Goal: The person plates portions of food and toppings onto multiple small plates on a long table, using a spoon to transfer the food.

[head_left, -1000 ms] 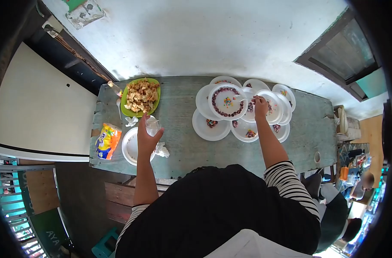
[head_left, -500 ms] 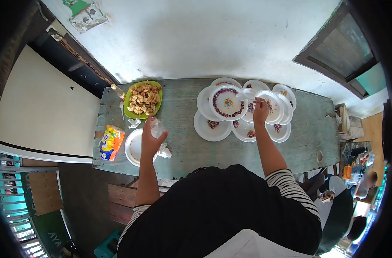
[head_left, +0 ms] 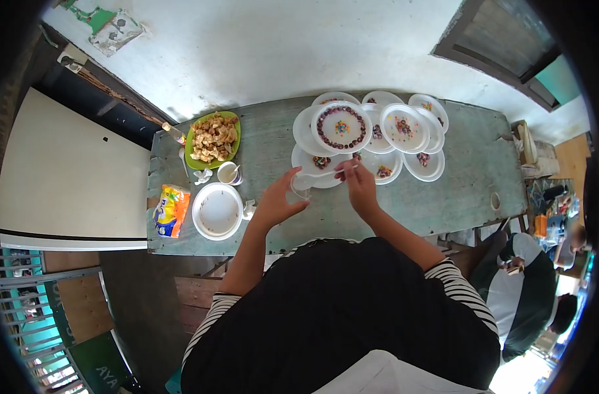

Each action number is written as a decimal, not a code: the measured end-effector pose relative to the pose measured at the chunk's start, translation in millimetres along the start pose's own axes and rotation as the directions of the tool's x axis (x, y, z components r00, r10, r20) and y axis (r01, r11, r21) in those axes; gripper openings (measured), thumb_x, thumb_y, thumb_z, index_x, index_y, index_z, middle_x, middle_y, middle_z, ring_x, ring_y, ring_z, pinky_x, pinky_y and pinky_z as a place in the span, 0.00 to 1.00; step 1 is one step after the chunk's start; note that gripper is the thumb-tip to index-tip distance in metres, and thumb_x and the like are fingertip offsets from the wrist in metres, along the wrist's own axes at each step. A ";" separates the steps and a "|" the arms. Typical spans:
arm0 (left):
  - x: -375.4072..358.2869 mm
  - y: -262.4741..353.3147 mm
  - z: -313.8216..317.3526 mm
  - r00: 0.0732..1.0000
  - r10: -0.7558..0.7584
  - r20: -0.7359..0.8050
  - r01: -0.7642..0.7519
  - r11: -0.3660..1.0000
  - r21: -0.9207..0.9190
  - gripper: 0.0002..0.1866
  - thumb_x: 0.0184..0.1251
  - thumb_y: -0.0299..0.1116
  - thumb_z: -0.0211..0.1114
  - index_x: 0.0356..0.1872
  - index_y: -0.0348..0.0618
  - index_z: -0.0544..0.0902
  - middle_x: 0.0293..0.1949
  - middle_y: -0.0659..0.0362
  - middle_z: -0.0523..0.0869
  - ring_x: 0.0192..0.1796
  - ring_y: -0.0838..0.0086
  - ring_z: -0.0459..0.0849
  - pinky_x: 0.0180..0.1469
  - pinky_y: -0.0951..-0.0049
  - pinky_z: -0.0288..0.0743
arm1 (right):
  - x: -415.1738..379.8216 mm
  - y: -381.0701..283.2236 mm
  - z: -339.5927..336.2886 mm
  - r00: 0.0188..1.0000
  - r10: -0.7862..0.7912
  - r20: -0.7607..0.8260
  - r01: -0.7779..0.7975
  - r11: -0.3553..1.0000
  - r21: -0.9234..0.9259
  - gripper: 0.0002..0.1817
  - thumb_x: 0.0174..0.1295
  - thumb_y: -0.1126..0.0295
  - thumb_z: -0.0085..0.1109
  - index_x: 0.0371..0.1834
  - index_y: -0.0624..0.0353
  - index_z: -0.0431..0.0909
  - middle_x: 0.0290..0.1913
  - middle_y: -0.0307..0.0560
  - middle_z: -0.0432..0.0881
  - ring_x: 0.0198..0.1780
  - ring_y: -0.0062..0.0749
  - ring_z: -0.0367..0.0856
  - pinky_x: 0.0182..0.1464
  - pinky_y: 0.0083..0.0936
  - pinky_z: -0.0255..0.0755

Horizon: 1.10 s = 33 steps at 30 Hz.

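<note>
My left hand (head_left: 273, 202) is curled around a small clear plastic cup (head_left: 302, 194), held over the table's near middle. My right hand (head_left: 360, 187) pinches the handle of a white plastic spoon (head_left: 322, 175), whose other end is at the cup's mouth. What the cup holds is too small to make out. Just beyond are overlapping white plates. One upper plate (head_left: 325, 146) has a ring of dark round pieces around a small colourful cluster. Another upper plate (head_left: 417, 141) carries scattered colourful bits, and a lower plate (head_left: 302, 164) lies partly behind the spoon.
Left on the table (head_left: 266, 138) are a green plate (head_left: 189, 154) of fried-looking food, a small bottle (head_left: 174, 133), a white cup (head_left: 237, 176), a white bowl (head_left: 195, 217), crumpled tissue (head_left: 203, 176) and an orange-yellow packet (head_left: 171, 210). A person (head_left: 526, 289) sits at right.
My left hand has moved right with the clear cup, away from the white bowl. My right hand has drawn back left from the plates with the spoon, and the two have come together.
</note>
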State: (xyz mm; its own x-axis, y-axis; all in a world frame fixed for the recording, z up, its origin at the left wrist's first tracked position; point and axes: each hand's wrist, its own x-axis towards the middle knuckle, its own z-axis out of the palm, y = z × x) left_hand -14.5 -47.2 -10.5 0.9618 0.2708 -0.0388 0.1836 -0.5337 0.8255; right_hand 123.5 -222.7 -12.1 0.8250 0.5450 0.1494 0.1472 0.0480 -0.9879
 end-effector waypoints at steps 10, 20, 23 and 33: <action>2.1 29.7 28.2 0.990 0.115 0.079 -0.117 0.993 0.031 0.42 0.45 0.42 0.71 0.66 0.55 0.65 0.49 0.56 0.80 0.54 0.63 0.78 0.55 0.55 0.61 | -26.2 -15.2 -7.3 0.928 -0.029 0.372 0.154 0.938 -0.310 0.09 0.64 0.70 0.56 0.35 0.64 0.82 0.31 0.47 0.84 0.27 0.30 0.79 0.32 0.26 0.71; 2.5 30.6 19.4 0.999 0.031 0.010 -0.031 0.994 0.103 0.41 0.46 0.41 0.70 0.66 0.53 0.65 0.51 0.57 0.80 0.58 0.63 0.76 0.60 0.54 0.57 | -16.0 -4.6 -31.1 0.948 0.300 0.110 -0.318 0.919 0.233 0.14 0.68 0.63 0.52 0.36 0.63 0.80 0.26 0.39 0.79 0.24 0.16 0.71 0.29 0.14 0.66; -0.5 34.4 16.1 1.000 -0.014 -0.016 0.016 0.983 0.184 0.42 0.47 0.43 0.70 0.67 0.54 0.63 0.53 0.56 0.79 0.59 0.63 0.76 0.60 0.51 0.56 | -11.7 0.6 -35.9 0.937 0.339 0.086 -0.349 0.891 0.291 0.13 0.68 0.63 0.52 0.36 0.62 0.79 0.26 0.40 0.79 0.24 0.16 0.71 0.28 0.14 0.65; -6.3 19.8 4.1 0.992 -0.070 -0.105 0.086 0.983 0.160 0.44 0.47 0.46 0.71 0.68 0.54 0.61 0.54 0.58 0.78 0.58 0.65 0.76 0.59 0.50 0.58 | 6.2 7.9 -56.8 0.925 0.375 -0.058 -0.300 0.815 0.495 0.11 0.68 0.64 0.52 0.39 0.62 0.78 0.27 0.40 0.79 0.24 0.16 0.70 0.28 0.12 0.66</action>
State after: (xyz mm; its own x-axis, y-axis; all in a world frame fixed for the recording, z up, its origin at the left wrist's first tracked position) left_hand -16.1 -62.7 3.8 0.9200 0.3902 -0.0370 0.2959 -0.6296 0.7184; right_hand 160.7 -266.5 -16.7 0.8500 0.4740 -0.2300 -0.3974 0.2904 -0.8705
